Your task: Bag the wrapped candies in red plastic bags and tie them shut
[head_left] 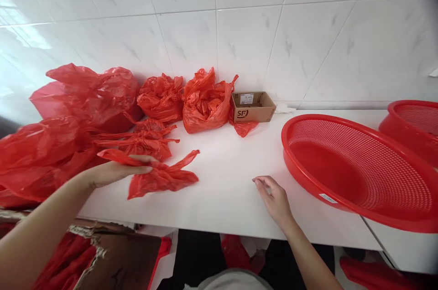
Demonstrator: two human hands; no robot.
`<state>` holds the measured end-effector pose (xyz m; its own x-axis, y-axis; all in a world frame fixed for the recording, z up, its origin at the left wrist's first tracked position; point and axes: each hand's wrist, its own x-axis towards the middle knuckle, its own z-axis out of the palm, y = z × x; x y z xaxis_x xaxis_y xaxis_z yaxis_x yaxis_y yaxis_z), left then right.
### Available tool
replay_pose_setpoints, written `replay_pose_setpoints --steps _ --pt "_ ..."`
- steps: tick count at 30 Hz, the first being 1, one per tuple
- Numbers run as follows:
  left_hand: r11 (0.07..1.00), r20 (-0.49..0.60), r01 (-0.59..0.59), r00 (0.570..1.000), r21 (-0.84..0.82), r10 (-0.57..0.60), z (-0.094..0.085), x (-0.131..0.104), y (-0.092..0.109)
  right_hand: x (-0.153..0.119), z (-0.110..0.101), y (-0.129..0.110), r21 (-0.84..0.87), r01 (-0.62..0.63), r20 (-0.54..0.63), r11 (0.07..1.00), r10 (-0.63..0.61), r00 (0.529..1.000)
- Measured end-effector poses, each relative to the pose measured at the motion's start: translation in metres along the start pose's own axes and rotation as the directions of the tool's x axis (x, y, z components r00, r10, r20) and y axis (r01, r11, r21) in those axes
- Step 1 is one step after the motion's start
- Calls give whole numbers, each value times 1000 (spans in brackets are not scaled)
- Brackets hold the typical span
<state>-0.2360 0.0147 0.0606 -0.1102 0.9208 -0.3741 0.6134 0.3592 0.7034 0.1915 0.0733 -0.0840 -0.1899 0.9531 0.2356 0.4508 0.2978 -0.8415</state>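
A small red plastic bag (162, 178) is in my left hand (137, 167). The fingers are closed on its upper part, thumb on the near side, and its handles stick out to both sides over the white table (222, 189). My right hand (273, 196) is off to the right above the table, fingers curled and the thumb drawn in near the fingertips; I see nothing in it. Just behind my left hand lies another knotted red bag (147, 137). A large red perforated plastic basket (325, 167) is to the right of my right hand.
Bulky red bags (99, 94) line the left side. Against the tiled wall stand two filled red bags (207, 107) and a small open cardboard box (255, 110). A second red basket (404, 121) is far right. Below the left edge sits a torn carton (116, 258).
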Motion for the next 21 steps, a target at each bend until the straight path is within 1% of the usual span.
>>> replay_pose_setpoints --steps 1,2,3,4,5,6,7,8,9,10,11,12,13,14,15,16,17,18,19,20,21 --pt "999 -47 15 999 29 -14 -13 -1 -12 -1 3 4 -32 18 0 999 -18 1000" --pt "998 -113 7 994 64 1 -24 -1 -23 -3 6 7 -68 49 2 997 -49 999" --pt "995 -201 -7 979 101 27 -35 0 -31 -4 8 8 -101 81 4 992 -81 997" --pt "991 -310 -16 949 134 57 -44 2 -37 -4 10 8 -127 104 7 987 -104 995" --pt "987 -427 -14 901 160 82 -51 4 -40 -4 12 8 -142 115 10 983 -115 993" --pt "985 -539 4 837 175 92 -57 5 -39 -4 12 8 -148 118 14 982 -117 993" --pt "984 -639 33 764 174 87 -59 7 -36 -4 13 7 -150 114 17 982 -113 993" --pt "980 -718 62 689 188 94 -58 8 -31 -3 13 7 -151 112 19 982 -111 994" --pt "968 -774 81 618 238 139 -52 9 -23 -3 13 6 -153 116 18 981 -114 993" --pt "943 -798 92 562 321 217 -42 11 -15 -3 13 6 -157 123 16 980 -122 992" --pt "896 -780 97 538 433 318 -27 12 -7 -3 13 5 -162 130 14 978 -129 992" --pt "819 -715 90 547 567 435 -8 14 -1 -3 13 4 -167 137 9 976 -137 991" --pt "726 -619 72 585 684 524 14 16 2 -3 14 3 -171 142 4 975 -144 990" --pt "625 -497 45 653 779 572 35 19 2 -4 14 2 -174 148 0 974 -150 989" --pt "524 -370 6 714 851 594 55 21 -3 -4 14 1 -176 153 -3 972 -156 988" --pt "439 -259 -45 753 897 605 71 24 -11 -5 13 1 -179 160 -7 971 -164 987" --pt "376 -168 -97 774 922 610 81 28 -23 -5 12 0 -181 166 -11 969 -171 985" --pt "335 -103 -143 779 931 619 85 32 -36 -6 11 0 -182 173 -12 968 -178 984" --pt "329 -88 -155 782 932 617 84 37 -50 -7 9 0 -181 177 -12 968 -182 983" --pt "343 -90 -152 797 927 597 79 43 -62 -8 8 0 -175 178 -14 968 -183 983" --pt "378 -101 -150 817 914 567 70 48 -72 -9 8 1 -166 176 -14 970 -180 983"
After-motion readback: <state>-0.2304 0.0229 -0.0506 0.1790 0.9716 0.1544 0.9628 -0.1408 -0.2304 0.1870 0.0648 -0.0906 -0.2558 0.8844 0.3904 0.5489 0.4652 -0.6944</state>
